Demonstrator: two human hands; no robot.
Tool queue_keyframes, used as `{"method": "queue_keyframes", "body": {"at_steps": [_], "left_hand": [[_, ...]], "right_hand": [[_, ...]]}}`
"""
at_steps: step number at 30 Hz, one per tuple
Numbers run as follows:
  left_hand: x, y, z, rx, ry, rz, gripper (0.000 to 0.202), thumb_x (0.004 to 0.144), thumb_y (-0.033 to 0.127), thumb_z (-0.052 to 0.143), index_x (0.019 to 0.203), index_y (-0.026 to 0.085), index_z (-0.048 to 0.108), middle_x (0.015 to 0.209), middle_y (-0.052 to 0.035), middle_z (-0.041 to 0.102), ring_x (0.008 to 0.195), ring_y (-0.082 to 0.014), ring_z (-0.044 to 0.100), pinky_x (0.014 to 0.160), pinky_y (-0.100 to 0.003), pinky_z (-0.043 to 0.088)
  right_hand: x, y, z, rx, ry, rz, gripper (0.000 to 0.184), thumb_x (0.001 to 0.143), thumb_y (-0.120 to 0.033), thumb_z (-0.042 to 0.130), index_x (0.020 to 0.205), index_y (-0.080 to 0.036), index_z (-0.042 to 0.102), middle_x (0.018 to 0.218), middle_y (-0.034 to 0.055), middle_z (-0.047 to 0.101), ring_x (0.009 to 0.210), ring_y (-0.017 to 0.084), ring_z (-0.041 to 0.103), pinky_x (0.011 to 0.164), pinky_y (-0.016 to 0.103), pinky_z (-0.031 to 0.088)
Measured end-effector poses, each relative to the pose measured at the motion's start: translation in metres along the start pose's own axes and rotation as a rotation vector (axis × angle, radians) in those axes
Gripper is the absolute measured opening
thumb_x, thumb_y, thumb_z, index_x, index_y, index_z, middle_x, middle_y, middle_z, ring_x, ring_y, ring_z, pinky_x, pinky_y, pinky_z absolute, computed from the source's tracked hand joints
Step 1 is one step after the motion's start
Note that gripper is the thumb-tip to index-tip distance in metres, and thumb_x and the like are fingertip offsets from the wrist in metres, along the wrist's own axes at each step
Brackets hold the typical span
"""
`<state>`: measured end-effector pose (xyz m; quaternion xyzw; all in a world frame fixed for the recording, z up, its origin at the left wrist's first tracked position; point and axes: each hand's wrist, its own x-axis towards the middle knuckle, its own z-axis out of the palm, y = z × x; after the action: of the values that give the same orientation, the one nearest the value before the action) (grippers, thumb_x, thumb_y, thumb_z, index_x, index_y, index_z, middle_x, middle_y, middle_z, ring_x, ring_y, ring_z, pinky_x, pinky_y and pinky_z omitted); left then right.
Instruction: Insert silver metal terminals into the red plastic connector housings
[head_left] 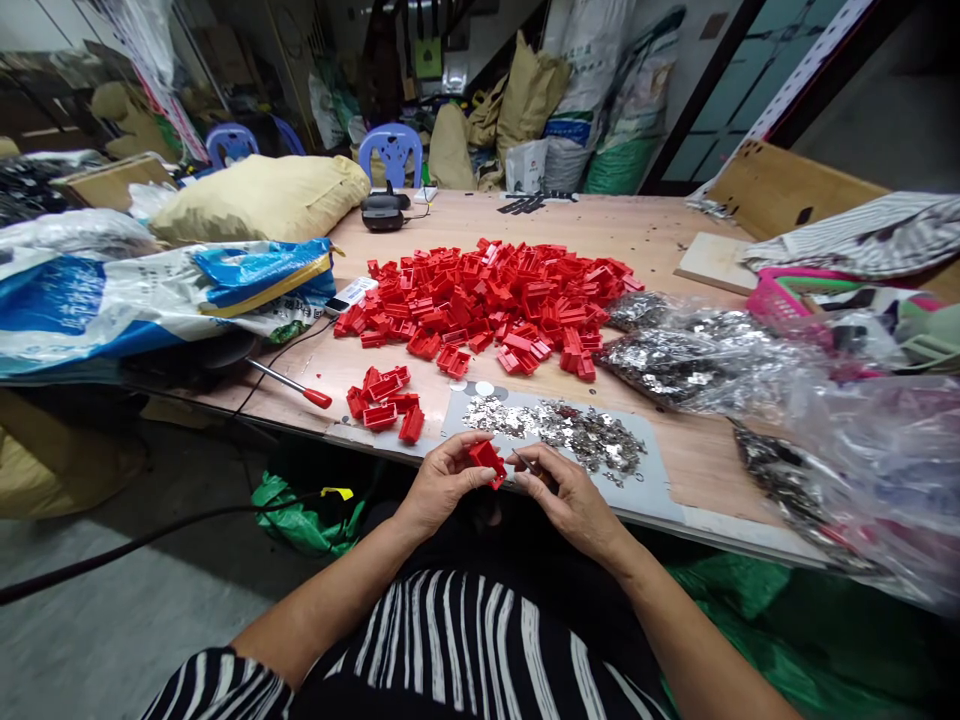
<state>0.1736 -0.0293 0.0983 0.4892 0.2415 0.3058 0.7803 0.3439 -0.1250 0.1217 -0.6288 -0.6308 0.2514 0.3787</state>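
Observation:
Between the fingers and thumb of my left hand (pixel 448 480) is a red plastic housing (pixel 487 460), held just over the table's front edge. My right hand (pixel 562 492) pinches a small metal piece (pixel 523 461) close beside the housing; its exact shape is too small to make out. Beyond my hands, small flat metal parts (pixel 577 435) lie scattered on a grey mat (pixel 652 495). A few assorted red housings (pixel 385 402) sit in a small group to the left of the mat. Farther back spreads a large heap of red housings (pixel 487 290).
Clear plastic bags of metal parts (pixel 675 360) and a pink basket (pixel 787 298) crowd the right side. On the left lie a blue-and-white sack (pixel 150 295) and a lever with a red handle (pixel 316 398). A black device (pixel 384 210) stands at the back.

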Motion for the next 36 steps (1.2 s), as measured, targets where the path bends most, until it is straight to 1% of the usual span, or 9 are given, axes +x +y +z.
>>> {"method": "queue_keyframes", "body": {"at_steps": [2,3,7,11,16,22,25,32,36], "left_hand": [[0.001,-0.002,-0.003,0.111,-0.018,0.064,0.043,0.068,0.025,0.078,0.109,0.022,0.064,0.104,-0.0040,0.066,0.092,-0.0179,0.062,0.083,-0.029,0.048],[0.002,-0.002,-0.005,0.187,-0.020,0.105,0.042,0.068,0.025,0.077,0.108,0.021,0.064,0.105,-0.0045,0.066,0.092,-0.0181,0.062,0.084,-0.030,0.048],[0.007,-0.002,-0.013,0.518,-0.007,0.228,0.035,0.071,0.024,0.074,0.105,0.023,0.064,0.102,-0.0036,0.067,0.089,-0.0178,0.063,0.085,-0.030,0.048],[0.013,-0.003,-0.017,0.685,-0.003,0.258,0.037,0.071,0.021,0.073,0.107,0.026,0.067,0.103,-0.0027,0.070,0.094,-0.0205,0.065,0.087,-0.032,0.049],[0.018,-0.001,-0.018,0.757,-0.038,0.285,0.039,0.070,0.018,0.073,0.109,0.027,0.069,0.107,-0.0036,0.072,0.100,-0.0219,0.066,0.093,-0.035,0.049],[0.020,-0.003,-0.021,0.841,-0.084,0.320,0.041,0.072,0.019,0.074,0.112,0.022,0.067,0.107,-0.0050,0.072,0.102,-0.0207,0.066,0.093,-0.032,0.050],[0.021,-0.005,-0.023,0.873,-0.090,0.330,0.040,0.073,0.018,0.073,0.112,0.022,0.066,0.108,-0.0046,0.072,0.102,-0.0196,0.066,0.092,-0.031,0.050],[0.021,-0.006,-0.024,0.852,-0.089,0.319,0.040,0.073,0.019,0.073,0.112,0.023,0.067,0.106,-0.0045,0.072,0.100,-0.0197,0.066,0.091,-0.031,0.050],[0.021,-0.005,-0.024,0.832,-0.086,0.309,0.039,0.072,0.021,0.074,0.111,0.024,0.068,0.105,-0.0044,0.072,0.099,-0.0203,0.067,0.090,-0.031,0.050]], "right_hand": [[-0.001,0.002,0.000,-0.061,0.016,-0.049,0.021,0.096,-0.028,0.042,0.107,-0.023,0.060,0.099,0.0069,0.061,0.089,0.019,0.058,0.080,0.033,0.047],[-0.001,0.003,0.001,-0.089,0.020,-0.063,0.024,0.096,-0.026,0.041,0.110,-0.022,0.060,0.098,0.0076,0.060,0.092,0.020,0.057,0.083,0.034,0.047],[-0.003,0.009,0.006,-0.194,0.002,0.003,0.026,0.094,-0.024,0.045,0.116,-0.022,0.059,0.094,0.0072,0.062,0.087,0.020,0.059,0.078,0.034,0.048],[-0.003,0.011,0.009,-0.265,-0.023,0.079,0.019,0.091,-0.022,0.049,0.106,-0.023,0.061,0.094,0.0049,0.066,0.083,0.019,0.062,0.076,0.033,0.048],[0.000,0.008,0.011,-0.272,-0.060,0.040,0.021,0.091,-0.019,0.049,0.104,-0.022,0.065,0.100,0.0048,0.067,0.090,0.018,0.063,0.081,0.031,0.048],[0.001,0.013,0.014,-0.306,-0.061,0.012,0.021,0.091,-0.020,0.048,0.103,-0.022,0.066,0.098,0.0050,0.067,0.089,0.018,0.064,0.080,0.031,0.049],[0.001,0.014,0.013,-0.298,-0.060,0.019,0.021,0.091,-0.021,0.049,0.102,-0.022,0.067,0.097,0.0047,0.068,0.089,0.018,0.064,0.080,0.031,0.049],[0.003,0.014,0.010,-0.249,-0.070,0.019,0.021,0.092,-0.020,0.048,0.100,-0.023,0.067,0.095,0.0043,0.068,0.087,0.017,0.064,0.078,0.030,0.048],[0.005,0.011,0.009,-0.275,-0.077,0.067,0.021,0.091,-0.020,0.049,0.098,-0.022,0.068,0.095,0.0048,0.068,0.087,0.018,0.063,0.079,0.030,0.047]]}}
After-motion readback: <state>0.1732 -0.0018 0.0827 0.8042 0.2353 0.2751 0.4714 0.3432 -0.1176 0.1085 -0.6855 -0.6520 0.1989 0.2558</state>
